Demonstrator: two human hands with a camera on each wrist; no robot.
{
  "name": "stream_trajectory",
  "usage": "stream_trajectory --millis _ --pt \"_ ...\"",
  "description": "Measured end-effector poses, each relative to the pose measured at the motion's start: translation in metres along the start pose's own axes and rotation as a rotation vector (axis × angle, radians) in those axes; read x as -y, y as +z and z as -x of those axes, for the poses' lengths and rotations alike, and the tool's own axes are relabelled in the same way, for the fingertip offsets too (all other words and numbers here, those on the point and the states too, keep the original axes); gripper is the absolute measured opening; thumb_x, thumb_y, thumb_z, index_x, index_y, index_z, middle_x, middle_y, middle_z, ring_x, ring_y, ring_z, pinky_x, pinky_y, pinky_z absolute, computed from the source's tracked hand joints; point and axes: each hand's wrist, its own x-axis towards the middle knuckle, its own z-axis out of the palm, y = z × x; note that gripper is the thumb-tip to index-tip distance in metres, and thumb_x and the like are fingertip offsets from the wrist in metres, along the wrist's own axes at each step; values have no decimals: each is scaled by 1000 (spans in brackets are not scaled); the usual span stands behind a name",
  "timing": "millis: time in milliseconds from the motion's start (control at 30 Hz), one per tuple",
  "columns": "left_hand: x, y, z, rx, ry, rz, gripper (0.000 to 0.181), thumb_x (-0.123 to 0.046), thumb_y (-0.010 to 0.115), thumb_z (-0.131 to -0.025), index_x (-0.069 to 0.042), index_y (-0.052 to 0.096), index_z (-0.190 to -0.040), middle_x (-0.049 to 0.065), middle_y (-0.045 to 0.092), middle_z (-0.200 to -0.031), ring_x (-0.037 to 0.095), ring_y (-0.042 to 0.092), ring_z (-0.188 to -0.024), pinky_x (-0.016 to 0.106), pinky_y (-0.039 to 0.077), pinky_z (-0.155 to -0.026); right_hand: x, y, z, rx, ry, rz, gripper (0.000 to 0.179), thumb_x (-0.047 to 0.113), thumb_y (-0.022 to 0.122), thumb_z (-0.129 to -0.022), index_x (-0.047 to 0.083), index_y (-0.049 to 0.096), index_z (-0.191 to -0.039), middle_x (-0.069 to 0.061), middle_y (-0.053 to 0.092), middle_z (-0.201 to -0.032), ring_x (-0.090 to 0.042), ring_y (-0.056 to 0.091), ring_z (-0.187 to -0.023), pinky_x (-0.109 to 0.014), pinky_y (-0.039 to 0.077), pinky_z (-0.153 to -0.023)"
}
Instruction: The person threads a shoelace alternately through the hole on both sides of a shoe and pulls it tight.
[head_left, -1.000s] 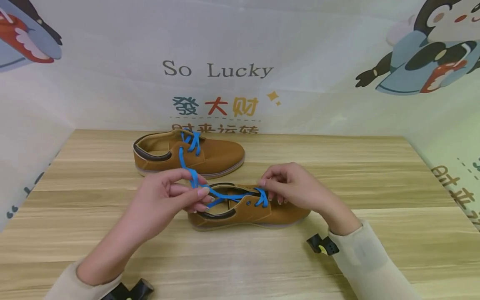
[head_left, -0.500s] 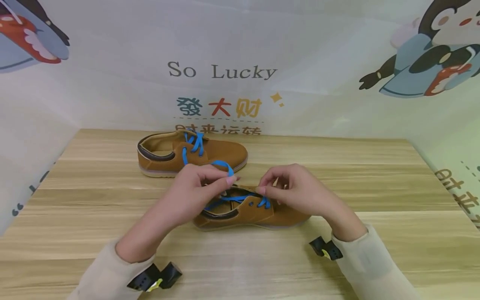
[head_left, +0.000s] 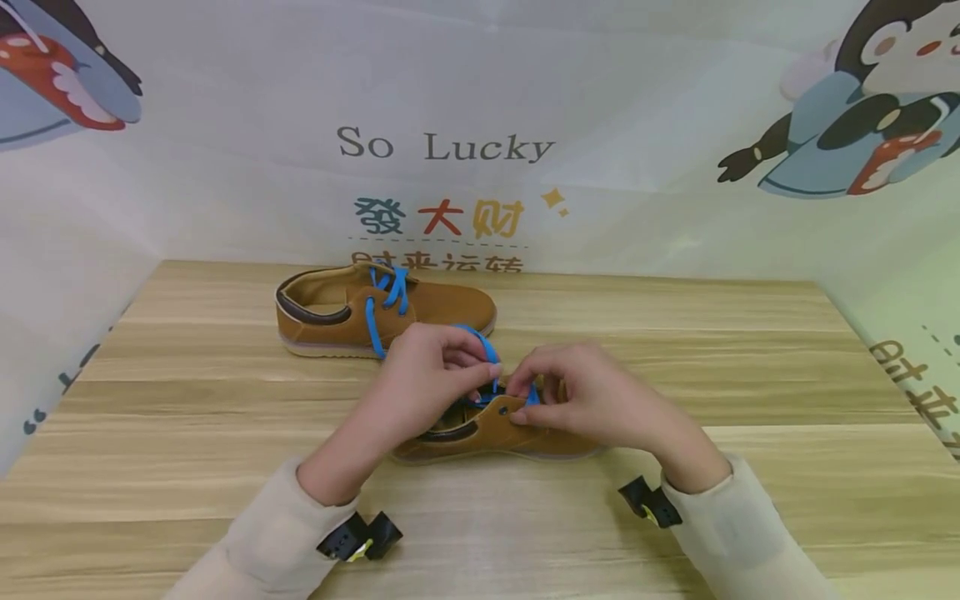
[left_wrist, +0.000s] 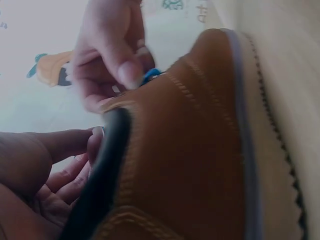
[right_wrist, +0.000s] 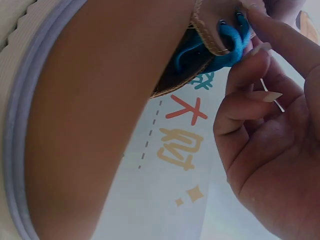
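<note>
A brown lace-up shoe (head_left: 498,437) stands upright on the table, toe to the right, one eyelet bare on its near flap. My left hand (head_left: 435,375) pinches a blue shoelace (head_left: 480,337) near its end, above the shoe's opening; the lace arcs up behind the fingers. Close beside it, my right hand (head_left: 592,396) holds the edge of the near eyelet flap, thumb outside and fingertips toward the opening. Blue lacing (right_wrist: 227,47) runs through the front eyelets in the right wrist view. In the left wrist view the heel side (left_wrist: 185,150) partly hides both hands' fingertips.
Behind, a matching brown shoe (head_left: 453,308) with blue laces points right; one lace end hangs down its side. The wooden table (head_left: 750,358) meets a printed white cloth backdrop (head_left: 637,108). Small black devices sit at both sleeve cuffs.
My left hand has moved right with the lace, from the heel to the eyelet flap. My right hand has shifted slightly down, its thumb now on the flap's outer side.
</note>
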Motion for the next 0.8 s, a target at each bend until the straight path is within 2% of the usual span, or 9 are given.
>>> stream_trajectory --millis 167,333,633,800 --pt "0 5 2 0 -17 -54 7 -15 77 -89 -8 76 -89 5 77 -81 9 69 -62 26 55 -64 0 2 -1 -31 -19 -1 13 17 83 -84 17 72 -92 7 68 -83 -2 52 -60 -22 46 -56" --pt "0 7 2 33 -34 -60 8 -17 76 -90 -10 76 -87 1 76 -80 9 69 -70 25 54 -67 -2 3 -1 -61 -66 14 13 16 84 -83 18 72 -88 9 68 -81 -1 50 -60 -22 45 -56" --pt "3 3 2 107 4 -83 9 -16 74 -91 -9 74 -86 1 75 -81 9 69 -76 26 54 -72 -3 3 -2 -69 -91 37 13 16 84 -83 21 73 -88 12 66 -78 -1 48 -59 -21 44 -55" --pt "5 -1 1 158 18 -82 9 -14 72 -91 -7 76 -89 2 75 -82 9 68 -75 25 54 -71 -2 3 -1 -78 -59 39 15 17 85 -82 20 71 -88 11 65 -76 -2 51 -59 -21 45 -55"
